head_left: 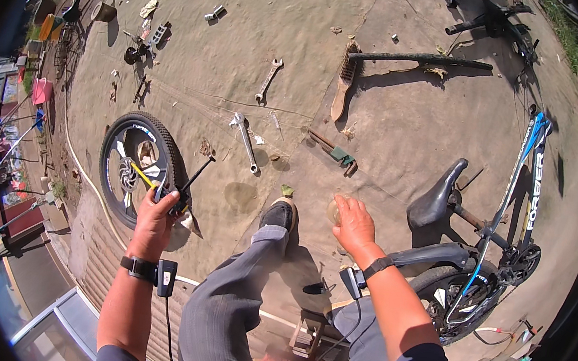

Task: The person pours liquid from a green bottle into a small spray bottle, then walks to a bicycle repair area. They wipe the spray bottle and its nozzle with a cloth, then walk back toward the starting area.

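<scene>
My left hand (155, 217) is closed around a tool with a yellow bar (143, 176) and a black rod (198, 174) ending in a short crosspiece; its exact kind is unclear. Behind that hand a bicycle wheel (109, 161) with a black tyre and disc rotor stands tilted. A toothed metal disc (180, 237) shows beside my wrist. My right hand (354, 228) hovers over the ground sheet, fingers extended and close together. A round tan shape (333, 212) borders its fingertips; I cannot tell whether it is an object or a stain.
On the sheet lie a spanner (269, 81), an adjustable wrench (244, 142), a green-jawed pipe wrench (334, 152) and a long-handled brush (343, 87). At right a blue and white bicycle frame (515, 176) lies with its saddle (435, 199). A pale hose (83, 166) runs along the left.
</scene>
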